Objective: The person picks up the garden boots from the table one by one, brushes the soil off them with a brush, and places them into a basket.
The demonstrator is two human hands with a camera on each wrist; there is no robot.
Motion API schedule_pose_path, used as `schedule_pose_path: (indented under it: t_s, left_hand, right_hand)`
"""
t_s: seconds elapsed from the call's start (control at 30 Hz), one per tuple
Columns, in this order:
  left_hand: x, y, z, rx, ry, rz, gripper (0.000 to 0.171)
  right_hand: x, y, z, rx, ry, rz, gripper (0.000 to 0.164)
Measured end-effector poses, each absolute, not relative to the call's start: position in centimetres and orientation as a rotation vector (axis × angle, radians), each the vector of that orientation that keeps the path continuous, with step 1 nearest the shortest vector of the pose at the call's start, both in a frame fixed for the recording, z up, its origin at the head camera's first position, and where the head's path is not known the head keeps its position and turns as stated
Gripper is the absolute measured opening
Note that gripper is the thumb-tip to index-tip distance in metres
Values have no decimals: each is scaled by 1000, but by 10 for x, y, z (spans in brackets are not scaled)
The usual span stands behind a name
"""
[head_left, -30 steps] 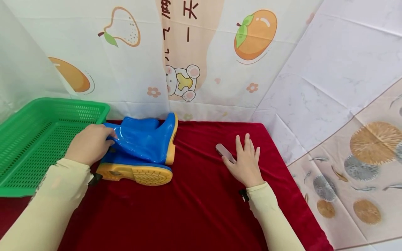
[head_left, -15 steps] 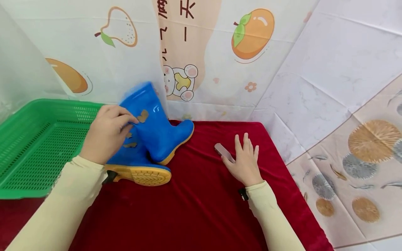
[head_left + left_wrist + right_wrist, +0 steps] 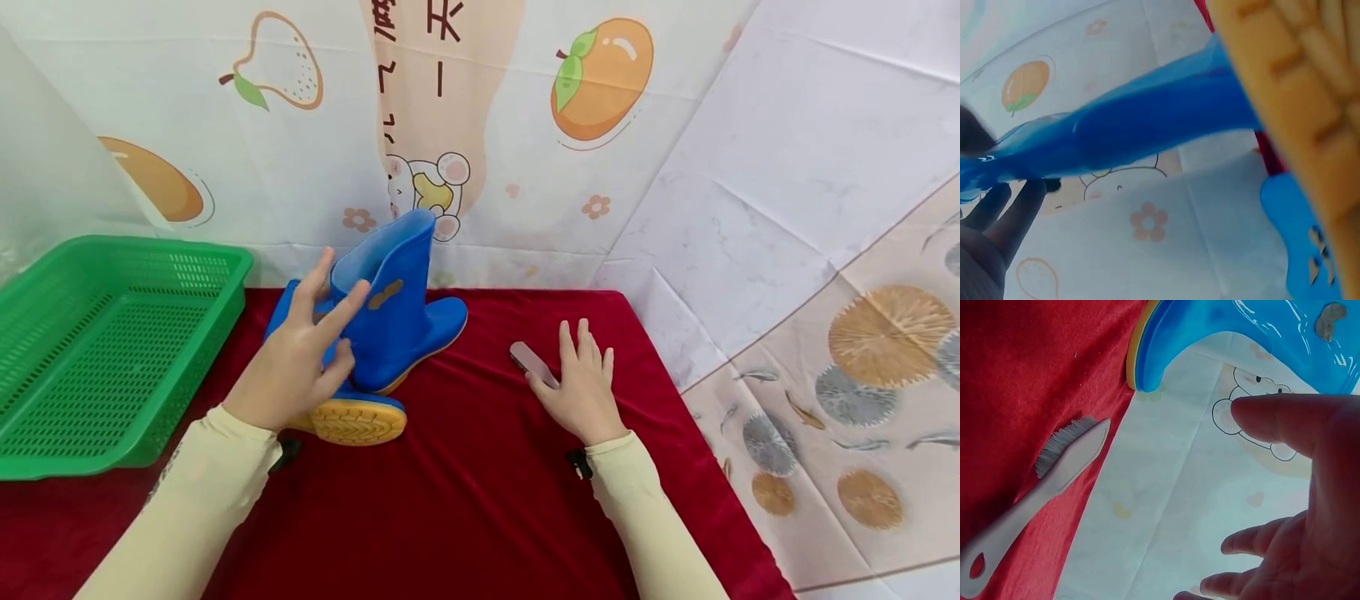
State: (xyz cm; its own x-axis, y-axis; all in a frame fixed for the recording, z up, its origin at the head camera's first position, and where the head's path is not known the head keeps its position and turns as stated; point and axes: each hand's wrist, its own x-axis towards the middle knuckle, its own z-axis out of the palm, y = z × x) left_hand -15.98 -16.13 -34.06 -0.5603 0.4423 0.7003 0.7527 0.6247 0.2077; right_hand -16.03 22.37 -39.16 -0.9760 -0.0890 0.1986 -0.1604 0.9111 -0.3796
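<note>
A blue rubber boot (image 3: pixel 393 333) with a yellow sole stands on the red cloth, its opening facing up and brown mud-like patches on its shaft. Beside its shaft is my left hand (image 3: pixel 281 371), fingers spread and extended near the rim. The other boot (image 3: pixel 360 421) lies on its side, partly behind that hand, its yellow tread toward me. My right hand (image 3: pixel 585 392) is spread out flat beside a scrub brush (image 3: pixel 531 362). In the right wrist view the brush (image 3: pixel 1019 515) shows pale bristles and a handle with a hole, not gripped.
A green plastic basket (image 3: pixel 243 267) with perforated sides stands at the left. Behind the cloth-covered table (image 3: pixel 465 492) hangs a white fruit-print curtain (image 3: pixel 517 125). The table's right edge runs beyond my right hand.
My left hand has lifted one boot off the other, turned it upright and let go of it, ending up farther right. The right hand and brush have stayed in place.
</note>
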Motion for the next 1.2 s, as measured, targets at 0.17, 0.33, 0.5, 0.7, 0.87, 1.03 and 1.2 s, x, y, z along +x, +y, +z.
schedule_pose_path:
  t_s: [0.17, 0.33, 0.5, 0.7, 0.87, 1.03, 1.2]
  left_hand:
    - [-154, -154, -345, -668, -2379, -1099, 98]
    - [-155, -158, -352, -281, -2496, -1494, 60]
    - [-157, -160, -363, -224, -2514, -1659, 55]
    - [-161, -155, -369, -211, -2546, -1498, 37]
    - [-164, -145, -370, -157, -2398, -1478, 49]
    - [-169, -132, -370, -107, -2227, -1497, 56]
    - [-171, -120, -366, -149, -2134, -1598, 45]
  right_hand:
    - [-160, 225, -392, 192, -2896, 620, 97]
    - [-160, 225, -393, 191, -2896, 621, 97]
    - [-161, 225, -392, 191, -2906, 623, 96]
    - [-161, 225, -391, 178, -2928, 632, 97]
    - [-160, 226, -392, 171, -2933, 646, 98]
    - [-161, 227, -392, 178, -2919, 640, 99]
    - [-162, 227, -391, 180, -2922, 638, 98]
